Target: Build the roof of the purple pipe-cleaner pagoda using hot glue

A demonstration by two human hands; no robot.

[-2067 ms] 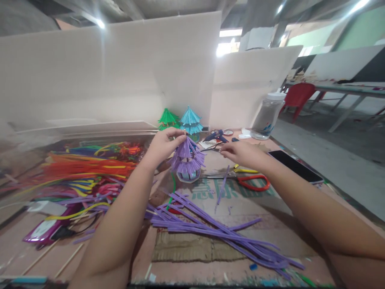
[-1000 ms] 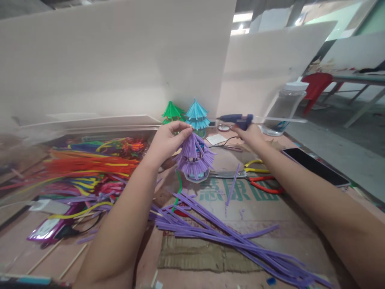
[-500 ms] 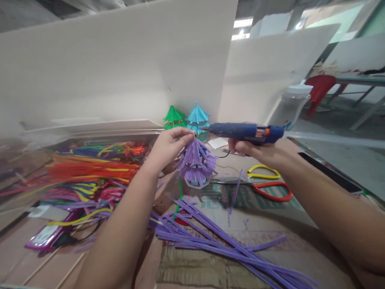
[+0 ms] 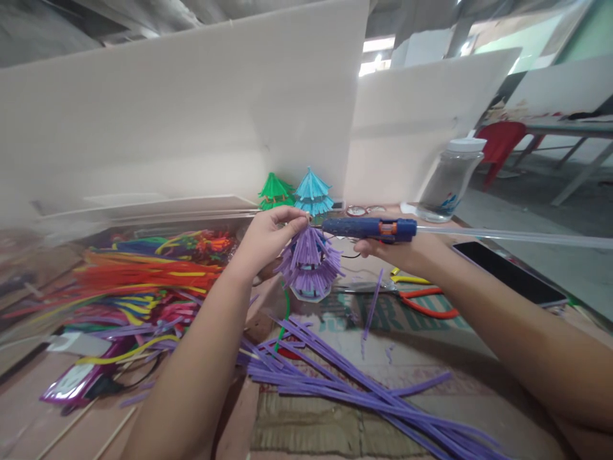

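My left hand [image 4: 280, 233] pinches the top of a small purple pagoda [image 4: 312, 265], a two-tiered model covered in fuzzy pipe-cleaner strips, and keeps it upright above the table. Wrapped round the handle of a blue glue gun [image 4: 366, 228] is my right hand [image 4: 383, 250]. The gun's nozzle points left, close to the pagoda's tip; whether it touches I cannot tell. A long clear glue stick [image 4: 507, 236] sticks out of the gun's rear. Below the pagoda, purple pipe cleaners [image 4: 345, 383] lie in a loose pile on the cardboard [image 4: 306, 428].
Scissors [image 4: 426, 300] with yellow and red handles lie under my right arm. Further right are a phone [image 4: 510, 273] and a clear bottle [image 4: 447, 182]. Green [image 4: 275, 191] and light blue pagodas [image 4: 313, 191] stand behind. Coloured pipe cleaners [image 4: 148, 271] cover the left side.
The glue gun has moved left and slightly down, bringing its nozzle close to the pagoda's tip. My left hand and the pagoda have barely moved. The phone and bottle show more fully.
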